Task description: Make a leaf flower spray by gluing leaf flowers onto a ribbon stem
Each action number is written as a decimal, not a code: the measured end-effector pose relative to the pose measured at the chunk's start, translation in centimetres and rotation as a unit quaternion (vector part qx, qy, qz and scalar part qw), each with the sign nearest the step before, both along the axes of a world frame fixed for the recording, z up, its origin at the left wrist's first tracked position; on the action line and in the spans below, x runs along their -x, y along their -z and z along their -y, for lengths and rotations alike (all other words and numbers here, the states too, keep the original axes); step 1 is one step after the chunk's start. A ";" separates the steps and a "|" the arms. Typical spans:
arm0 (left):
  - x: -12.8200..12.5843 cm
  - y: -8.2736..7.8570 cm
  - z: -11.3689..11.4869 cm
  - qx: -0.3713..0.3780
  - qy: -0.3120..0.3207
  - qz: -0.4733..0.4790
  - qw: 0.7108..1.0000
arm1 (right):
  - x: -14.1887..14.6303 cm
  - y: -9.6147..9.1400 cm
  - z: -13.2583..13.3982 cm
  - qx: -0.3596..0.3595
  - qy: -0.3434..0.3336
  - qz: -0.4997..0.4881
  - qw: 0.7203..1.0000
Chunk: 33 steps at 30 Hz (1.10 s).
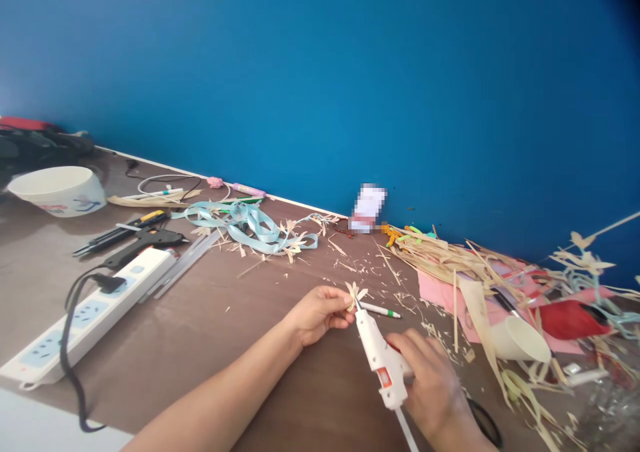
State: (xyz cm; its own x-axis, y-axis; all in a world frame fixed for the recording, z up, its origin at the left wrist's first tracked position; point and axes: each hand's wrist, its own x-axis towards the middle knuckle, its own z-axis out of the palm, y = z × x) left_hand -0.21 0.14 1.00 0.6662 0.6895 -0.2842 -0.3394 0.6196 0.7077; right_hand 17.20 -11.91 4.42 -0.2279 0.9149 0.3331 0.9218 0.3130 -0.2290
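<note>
Head view: the left hand [320, 313] pinches a small straw floret [355, 293] between thumb and fingertips, low over the brown surface [225, 345] near its front middle, while the right hand [431, 387] is closed round the grip of a white hot glue gun [380, 357] whose nozzle meets the floret's base. Judged to be the gluing stage; with the tip so near the fingertips, the next move calls for a light squeeze and a steady pinch. A white pen [381, 310] lies just behind

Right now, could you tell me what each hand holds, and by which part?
Left hand pinches a straw flower by its edge; right hand grips the glue gun by its handle.
</note>
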 end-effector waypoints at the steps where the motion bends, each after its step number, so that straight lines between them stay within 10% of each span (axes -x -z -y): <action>1: 0.0 -0.1 0.0 -0.001 -0.001 -0.001 1.000 | 0.0 0.1 0.0 -0.003 0.001 0.003 1.000; 33: -0.1 0.0 -0.1 -0.009 0.002 -0.018 1.000 | 0.2 0.7 -0.1 0.014 0.039 -0.066 0.997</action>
State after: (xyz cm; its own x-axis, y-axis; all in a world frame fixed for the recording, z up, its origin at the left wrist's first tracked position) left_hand -0.14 0.19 1.03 0.6589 0.6914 -0.2964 -0.3099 0.6085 0.7305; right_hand 16.97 -11.79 3.73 -0.1107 0.9376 0.3295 0.9045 0.2325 -0.3576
